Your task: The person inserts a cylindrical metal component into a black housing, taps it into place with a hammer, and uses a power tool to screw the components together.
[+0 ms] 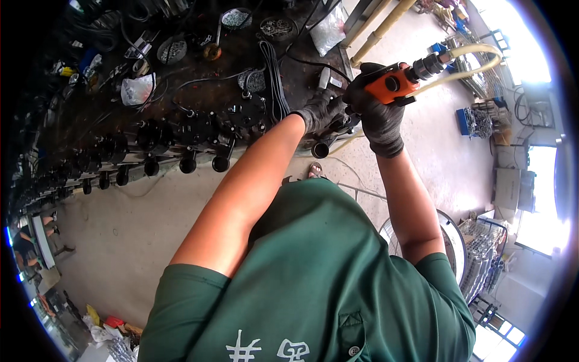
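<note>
My right hand (379, 120), in a dark grey glove, is wrapped round an orange air tool (391, 84). A metal coupling (429, 65) joins the tool to a pale yellow hose (482, 49) that loops off to the right. Also gloved, my left hand (319, 112) closes on a black part at the bench edge, just left of the tool. A round black tube end (320, 149) sticks out below that hand. The tool's tip and most of the black part are hidden by my hands.
A row of black assemblies with round tube ends (221, 163) lines the front of the dark bench (205, 90). Bundled black cable (274, 81) lies left of my hands. Bowls of small hardware (236, 19) and a plastic bag (329, 33) stand farther back. A fan (451, 241) is at right.
</note>
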{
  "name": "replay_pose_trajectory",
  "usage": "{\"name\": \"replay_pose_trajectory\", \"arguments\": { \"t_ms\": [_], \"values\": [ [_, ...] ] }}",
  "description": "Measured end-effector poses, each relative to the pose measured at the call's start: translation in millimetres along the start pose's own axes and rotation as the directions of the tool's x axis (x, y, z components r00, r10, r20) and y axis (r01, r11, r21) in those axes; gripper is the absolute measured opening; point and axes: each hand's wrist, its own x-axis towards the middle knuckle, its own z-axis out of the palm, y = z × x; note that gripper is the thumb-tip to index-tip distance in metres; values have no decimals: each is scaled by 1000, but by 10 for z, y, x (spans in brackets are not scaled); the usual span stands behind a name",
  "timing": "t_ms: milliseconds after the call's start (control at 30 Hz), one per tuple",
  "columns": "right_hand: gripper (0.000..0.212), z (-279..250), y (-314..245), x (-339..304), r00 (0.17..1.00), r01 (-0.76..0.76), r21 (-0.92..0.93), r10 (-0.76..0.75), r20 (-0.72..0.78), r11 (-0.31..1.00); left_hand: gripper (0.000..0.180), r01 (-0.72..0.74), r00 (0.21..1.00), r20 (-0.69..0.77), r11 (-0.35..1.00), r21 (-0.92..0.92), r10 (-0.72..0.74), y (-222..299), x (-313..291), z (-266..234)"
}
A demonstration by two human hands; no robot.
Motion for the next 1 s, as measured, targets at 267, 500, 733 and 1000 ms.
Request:
{"name": "replay_pose_trajectory", "arguments": {
  "t_ms": [267, 500, 733, 1000],
  "values": [
    [43, -122, 78, 32, 999, 3, 56, -5, 32, 998, 81, 129, 991, -29, 987, -95, -133, -89, 34, 65],
    [54, -230, -110, 157, 982, 176, 246, -188, 28, 953, 15, 245, 962, -62, 939, -242, -267, -579, 208, 26],
    [56, -105, -273, 424, 978, 201, 174, -189, -83, 964, 35, 73, 997, -20, 992, 103, -71, -594, 182, 70],
    [51, -103, -49, 617, 982, 150, 120, -134, -131, 981, 39, 32, 999, 22, 957, 288, -40, -777, 189, 179]
  ]
}}
